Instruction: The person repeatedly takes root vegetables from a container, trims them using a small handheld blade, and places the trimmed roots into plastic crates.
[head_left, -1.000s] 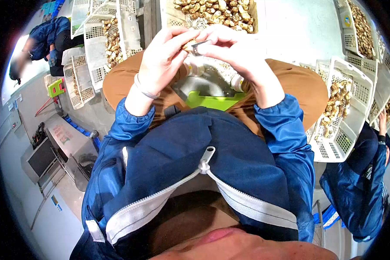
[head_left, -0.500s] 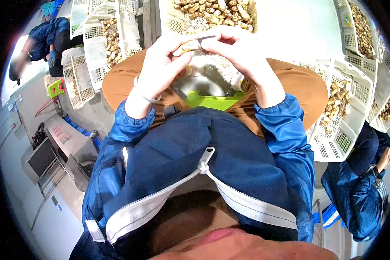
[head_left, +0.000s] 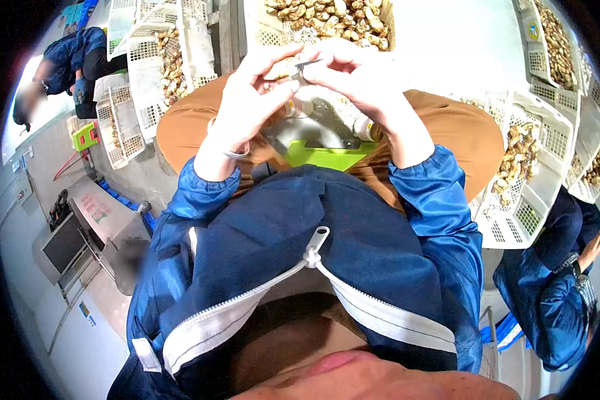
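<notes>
Between the thumb and fingers of my left hand (head_left: 250,100) is a small pale-brown mushroom (head_left: 281,69). My right hand (head_left: 357,77) is closed on a small knife; its dark, short blade (head_left: 307,65) points toward the mushroom, and its handle is hidden in the fingers. Whether the blade touches the mushroom I cannot tell. Just beyond both hands stands a white plastic basket (head_left: 268,38) heaped with brown-and-white mushrooms (head_left: 343,21). Pale trimmings lie at its near side. Below the hands, between my knees, is a bright green plastic piece (head_left: 323,157).
Mesh baskets with mushrooms stand at the left (head_left: 143,67) and right (head_left: 547,153). A white tabletop (head_left: 453,40) spreads beyond my right hand. One person in blue (head_left: 73,60) is at the far left, another (head_left: 547,300) at the lower right. A grey machine (head_left: 93,213) stands left.
The knife has tilted and more of its blade shows beside the mushroom. My left hand still holds the mushroom, and both hands have shifted only slightly.
</notes>
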### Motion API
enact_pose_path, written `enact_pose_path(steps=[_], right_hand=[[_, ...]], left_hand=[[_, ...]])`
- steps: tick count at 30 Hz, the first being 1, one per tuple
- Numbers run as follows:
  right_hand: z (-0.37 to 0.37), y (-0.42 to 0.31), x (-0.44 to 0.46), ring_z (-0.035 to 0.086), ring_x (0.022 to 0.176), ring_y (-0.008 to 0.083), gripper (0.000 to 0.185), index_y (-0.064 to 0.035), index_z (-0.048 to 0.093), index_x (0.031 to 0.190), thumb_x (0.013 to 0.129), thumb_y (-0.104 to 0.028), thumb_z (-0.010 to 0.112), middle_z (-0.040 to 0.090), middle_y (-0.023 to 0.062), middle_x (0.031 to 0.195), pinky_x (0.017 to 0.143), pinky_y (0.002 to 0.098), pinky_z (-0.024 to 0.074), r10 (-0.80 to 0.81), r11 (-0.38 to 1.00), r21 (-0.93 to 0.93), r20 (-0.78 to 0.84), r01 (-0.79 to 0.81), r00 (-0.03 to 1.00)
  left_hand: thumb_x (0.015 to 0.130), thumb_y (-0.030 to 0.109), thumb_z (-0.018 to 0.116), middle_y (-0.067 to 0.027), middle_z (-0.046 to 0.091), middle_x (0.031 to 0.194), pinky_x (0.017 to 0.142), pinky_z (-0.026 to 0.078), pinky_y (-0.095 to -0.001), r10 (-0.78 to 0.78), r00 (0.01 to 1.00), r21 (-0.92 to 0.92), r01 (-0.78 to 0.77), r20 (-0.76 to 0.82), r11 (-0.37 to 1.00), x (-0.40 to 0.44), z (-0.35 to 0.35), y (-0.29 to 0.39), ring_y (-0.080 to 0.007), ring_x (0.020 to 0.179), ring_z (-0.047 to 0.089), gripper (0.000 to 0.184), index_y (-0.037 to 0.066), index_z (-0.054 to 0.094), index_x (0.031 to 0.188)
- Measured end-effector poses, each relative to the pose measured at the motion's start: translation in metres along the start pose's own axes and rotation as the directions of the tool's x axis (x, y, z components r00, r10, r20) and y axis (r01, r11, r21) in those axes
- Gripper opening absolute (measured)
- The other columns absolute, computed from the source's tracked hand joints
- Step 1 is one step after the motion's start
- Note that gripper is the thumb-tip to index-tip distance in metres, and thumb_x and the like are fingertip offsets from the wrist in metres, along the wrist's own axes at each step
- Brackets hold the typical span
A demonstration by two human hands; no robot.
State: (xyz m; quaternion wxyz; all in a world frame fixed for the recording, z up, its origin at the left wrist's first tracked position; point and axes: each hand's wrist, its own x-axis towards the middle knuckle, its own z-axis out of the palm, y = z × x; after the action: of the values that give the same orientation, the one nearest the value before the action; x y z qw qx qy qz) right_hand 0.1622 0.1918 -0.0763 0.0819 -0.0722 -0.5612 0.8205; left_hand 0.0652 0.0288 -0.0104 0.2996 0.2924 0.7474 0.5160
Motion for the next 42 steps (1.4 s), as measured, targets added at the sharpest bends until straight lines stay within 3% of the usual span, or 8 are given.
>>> enact_pose_path(steps=[3,7,8,11,16,29,37,42], right_hand=[[-0.002,-0.002,0.001,0.063,0.074,0.0091,0.013,-0.0009,0.066,0.091,0.088,-0.013,0.071,0.067,0.0035,0.085,0.065,0.023,0.0513,-0.063,0.996,-0.056,0.006,0.063,0.998],[0.001,0.008,0.011,0.063,0.067,0.01,0.012,-0.0005,0.067,0.088,0.086,-0.012,0.072,0.067,0.0045,0.082,0.062,0.0233,0.0517,-0.355,0.899,-0.262,0.036,0.351,0.934],[0.001,0.004,0.002,0.064,0.066,0.0103,0.012,-0.0013,0.067,0.087,0.085,-0.011,0.072,0.067,0.0047,0.079,0.06,0.0237,0.0518,-0.019,1.0,-0.005,-0.018,0.019,1.0],[-0.003,-0.025,-0.003,0.064,0.068,0.0101,0.013,-0.0024,0.069,0.093,0.087,-0.014,0.069,0.068,0.005,0.081,0.061,0.0244,0.0521,0.21,0.969,0.14,-0.035,-0.203,0.977],[0.001,-0.004,0.001,0.064,0.069,0.0096,0.015,-0.0024,0.07,0.095,0.087,-0.015,0.069,0.068,0.0044,0.081,0.062,0.0245,0.0519,0.01,0.995,-0.102,-0.044,-0.014,0.999],[-0.006,-0.011,0.002,0.064,0.087,0.0136,0.019,-0.0003,0.069,0.099,0.091,-0.017,0.068,0.069,0.0069,0.092,0.084,0.0281,0.0508,0.234,0.894,0.381,0.049,-0.234,0.971],[-0.004,-0.003,0.008,0.064,0.082,0.0166,0.014,-0.0022,0.066,0.082,0.085,-0.015,0.07,0.067,0.0071,0.097,0.073,0.0275,0.0513,-0.359,0.885,-0.296,0.058,0.36,0.932],[-0.008,-0.008,0.005,0.063,0.095,0.018,0.009,-0.0013,0.067,0.085,0.085,-0.009,0.071,0.066,0.0099,0.104,0.083,0.0288,0.0503,-0.384,0.823,-0.411,0.106,0.392,0.917]], left_hand=[[0.091,0.005,0.064,-0.0061,0.062,0.119,0.088,0.048,-0.023,-0.202,0.978,-0.154,0.206,0.044,0.966,0.001,-0.011,-0.005,-0.0101,0.099,0.058,0.041,0.004,0.059,0.132],[0.091,0.004,0.064,-0.0124,0.061,0.127,0.096,0.047,-0.026,-0.02,1.0,-0.128,0.022,0.018,0.991,0.001,-0.005,-0.003,-0.0145,0.115,0.057,0.051,0.001,0.048,0.14],[0.092,0.005,0.064,-0.0144,0.061,0.128,0.096,0.047,-0.0246,-0.044,0.999,-0.124,0.046,0.024,0.991,0.0,-0.005,-0.003,-0.0148,0.115,0.058,0.052,0.0,0.046,0.141],[0.092,0.004,0.063,-0.0147,0.061,0.128,0.096,0.047,-0.0241,-0.103,0.993,-0.269,0.114,0.055,0.956,0.0,-0.006,0.002,-0.0154,0.114,0.059,0.051,0.0,0.047,0.14],[0.09,0.001,0.061,-0.0136,0.063,0.127,0.099,0.045,-0.0266,0.089,0.994,0.142,-0.098,0.071,0.985,0.001,-0.011,-0.007,-0.0151,0.115,0.058,0.06,0.002,0.04,0.146],[0.088,-0.006,0.06,-0.0168,0.057,0.131,0.103,0.045,-0.0315,0.154,0.987,-0.086,-0.149,0.051,0.985,0.002,-0.009,0.003,-0.0191,0.121,0.054,0.073,0.004,0.027,0.152],[0.089,0.003,0.066,-0.0082,0.061,0.124,0.093,0.048,-0.025,-0.155,0.985,-0.137,0.165,0.079,0.977,-0.002,-0.011,0.0,-0.011,0.106,0.058,0.048,0.001,0.054,0.135],[0.09,0.006,0.067,-0.0031,0.064,0.11,0.082,0.049,-0.0223,-0.178,0.979,-0.15,0.191,0.098,0.97,0.002,-0.017,-0.004,-0.0068,0.092,0.057,0.044,0.004,0.057,0.133]])
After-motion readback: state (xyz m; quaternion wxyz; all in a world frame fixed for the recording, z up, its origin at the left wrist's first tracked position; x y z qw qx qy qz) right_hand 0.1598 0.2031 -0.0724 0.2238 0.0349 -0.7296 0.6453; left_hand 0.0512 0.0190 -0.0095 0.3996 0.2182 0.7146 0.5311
